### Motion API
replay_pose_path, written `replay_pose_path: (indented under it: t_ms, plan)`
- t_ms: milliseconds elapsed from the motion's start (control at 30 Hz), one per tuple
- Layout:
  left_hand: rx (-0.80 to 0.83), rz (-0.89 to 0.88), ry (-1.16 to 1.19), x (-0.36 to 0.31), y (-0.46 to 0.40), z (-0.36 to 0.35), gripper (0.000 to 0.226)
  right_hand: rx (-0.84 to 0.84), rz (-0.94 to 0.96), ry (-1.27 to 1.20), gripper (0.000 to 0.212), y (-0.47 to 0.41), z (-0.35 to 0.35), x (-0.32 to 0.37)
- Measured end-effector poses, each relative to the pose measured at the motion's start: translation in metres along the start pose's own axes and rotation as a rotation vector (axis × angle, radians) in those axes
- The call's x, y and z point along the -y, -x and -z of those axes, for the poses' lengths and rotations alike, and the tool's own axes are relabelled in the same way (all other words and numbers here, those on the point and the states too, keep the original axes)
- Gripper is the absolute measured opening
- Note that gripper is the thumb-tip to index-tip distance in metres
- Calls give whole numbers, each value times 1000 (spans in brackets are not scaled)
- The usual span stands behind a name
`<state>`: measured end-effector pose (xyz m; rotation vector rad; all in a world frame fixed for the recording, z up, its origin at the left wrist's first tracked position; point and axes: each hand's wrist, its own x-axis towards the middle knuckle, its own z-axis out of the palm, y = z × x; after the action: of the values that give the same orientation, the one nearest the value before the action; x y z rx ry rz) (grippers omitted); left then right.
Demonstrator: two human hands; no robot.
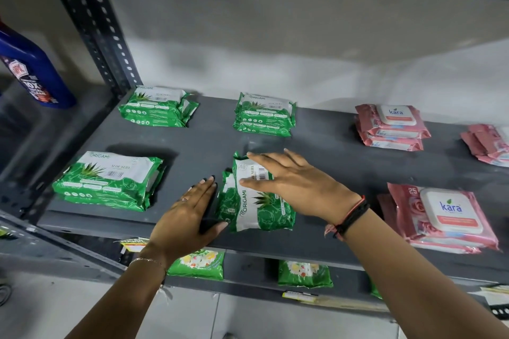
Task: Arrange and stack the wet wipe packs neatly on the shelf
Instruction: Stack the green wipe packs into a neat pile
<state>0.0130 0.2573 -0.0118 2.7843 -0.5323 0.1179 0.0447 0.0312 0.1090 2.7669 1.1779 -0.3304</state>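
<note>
scanning from the left edge of the frame, we see a blue bottle (33, 69) standing on a neighbouring shelf, beside a dark slotted upright (93, 25). right of it, on the grey shelf (330, 146), sits the back-left green stack (157, 107) of origami aloe vera wet wipe packs, and lower in the frame the front-left green stack (110, 180), both lying flat and tidy.

near the centre bottom, our left hand (190, 217) rests flat on the shelf, fingers together and extended, its side pressed against the left edge of the centre green packs (256, 201). it grips nothing; it only pushes against them. these packs lie near the front edge of the shelf, turned so the print runs sideways, the upper one slightly askew over the lower. our right hand (297, 181) lies palm down on top of them, fingers spread and loose, pressing rather than clamping. a red thread and a dark band circle that wrist.

above the hands, at the back of the shelf, is the back-centre green stack (265, 115). further right come the back pink stack (391, 126) of kara packs, the front pink stack (440, 217) in the lower right, and more pink packs (490, 143) cut off by the right edge.

below the shelf, green packets (304, 274) lie on a lower level.
</note>
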Motion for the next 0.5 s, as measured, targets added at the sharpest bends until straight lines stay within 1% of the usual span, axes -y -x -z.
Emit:
replay_pose_path:
  t_ms: [67,167,200,267,333,433,500]
  plan:
    - [4,-10,0,1,0,-1,93,-6,-25,-9,85,-1,-3,-2]
    - [5,-1,12,0,-1,0,89,-39,-71,-6,68,-5,-6,-1]
    - [6,3,11,-1,-1,1,88,-49,-92,6,69,-7,-7,1]
    - [12,3,0,-2,-1,2,88,-66,-142,46,79,-11,-8,5]
    - [13,-2,21,-2,-1,2,88,-75,-174,28,86,-13,-8,6]
    - [10,-1,12,0,0,2,89,16,-171,-99,93,-9,-7,-1]
    - [12,-3,0,1,0,1,89,43,-167,-127,91,-6,-6,-5]
